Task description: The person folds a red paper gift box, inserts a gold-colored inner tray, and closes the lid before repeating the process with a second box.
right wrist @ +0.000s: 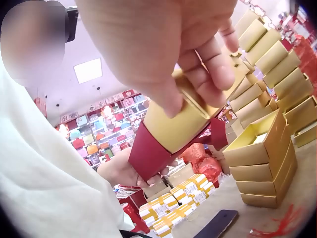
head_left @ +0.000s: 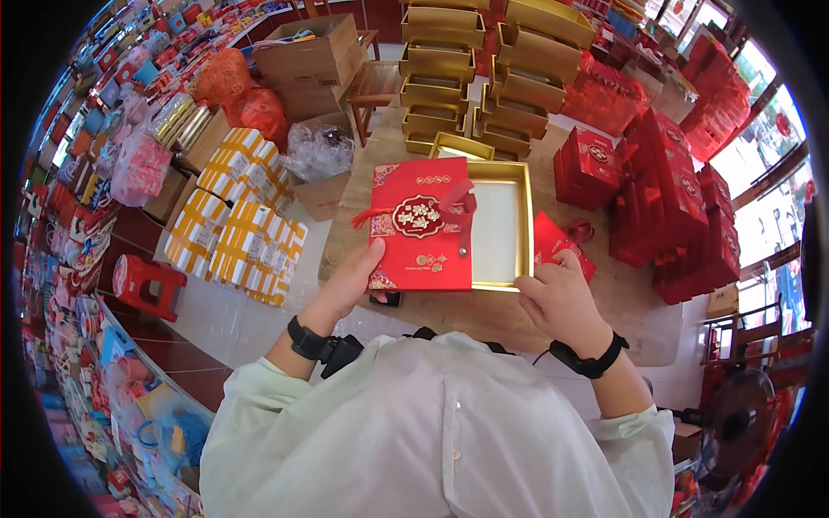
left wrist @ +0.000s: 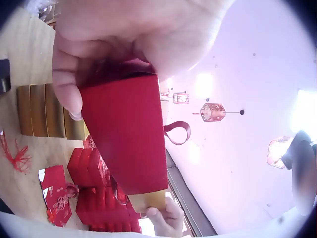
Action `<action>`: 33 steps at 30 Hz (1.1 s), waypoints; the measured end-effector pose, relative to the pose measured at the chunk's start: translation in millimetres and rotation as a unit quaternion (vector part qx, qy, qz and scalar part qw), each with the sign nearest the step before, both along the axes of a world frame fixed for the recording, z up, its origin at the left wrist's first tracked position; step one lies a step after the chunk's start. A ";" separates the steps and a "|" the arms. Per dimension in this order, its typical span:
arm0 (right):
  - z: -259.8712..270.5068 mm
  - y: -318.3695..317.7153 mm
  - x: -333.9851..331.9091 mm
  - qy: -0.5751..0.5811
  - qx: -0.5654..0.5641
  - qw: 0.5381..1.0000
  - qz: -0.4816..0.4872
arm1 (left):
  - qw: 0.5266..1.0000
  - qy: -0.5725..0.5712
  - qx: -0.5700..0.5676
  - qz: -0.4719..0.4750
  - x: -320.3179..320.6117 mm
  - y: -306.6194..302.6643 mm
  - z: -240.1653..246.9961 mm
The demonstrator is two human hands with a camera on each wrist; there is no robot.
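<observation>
A red gift box sleeve (head_left: 432,269) with an ornate floral plaque (head_left: 417,216), a red tassel and a ribbon loop (left wrist: 178,133) is held up over the table. My left hand (head_left: 350,278) grips its left end, fingers curled under and thumb on the near side. Out of the sleeve's right side sticks a gold drawer tray (head_left: 526,229) with a pale interior, partly inside the sleeve. My right hand (head_left: 563,298) pinches the tray's right end wall between thumb and fingers, as the right wrist view shows.
Stacked gold trays (head_left: 440,39) stand at the table's far side. Finished-looking red boxes (head_left: 589,168) are piled at the right, beside a flat red piece with a ribbon (left wrist: 58,196). A dark phone (right wrist: 216,225) lies on the table. White-and-yellow bundles (head_left: 259,250) sit at the left.
</observation>
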State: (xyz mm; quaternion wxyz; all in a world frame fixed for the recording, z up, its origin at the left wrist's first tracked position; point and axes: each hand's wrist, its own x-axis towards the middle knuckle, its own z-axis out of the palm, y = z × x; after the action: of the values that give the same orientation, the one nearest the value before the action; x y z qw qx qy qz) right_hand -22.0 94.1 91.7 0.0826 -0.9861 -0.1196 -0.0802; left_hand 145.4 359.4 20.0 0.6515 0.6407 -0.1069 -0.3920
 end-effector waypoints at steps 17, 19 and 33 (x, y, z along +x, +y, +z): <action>-48.0 5.6 34.9 -0.006 0.748 0.645 -0.160 | 0.842 -0.536 -0.003 0.059 -33.5 -49.7 71.6; -44.4 6.5 35.2 0.004 0.791 0.603 -0.103 | 0.832 -0.547 -0.057 0.075 -37.6 -55.3 79.2; -77.7 -1.9 25.6 -0.027 0.827 0.557 -0.063 | 0.706 -0.669 -0.208 0.101 -38.1 -51.1 68.3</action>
State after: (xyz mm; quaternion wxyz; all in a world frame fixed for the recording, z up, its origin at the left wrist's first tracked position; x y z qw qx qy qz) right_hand 3.5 92.2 14.0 0.8536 -0.4867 0.0598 -0.1759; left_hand 107.2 308.3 88.3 0.5615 0.5896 -0.5285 0.2403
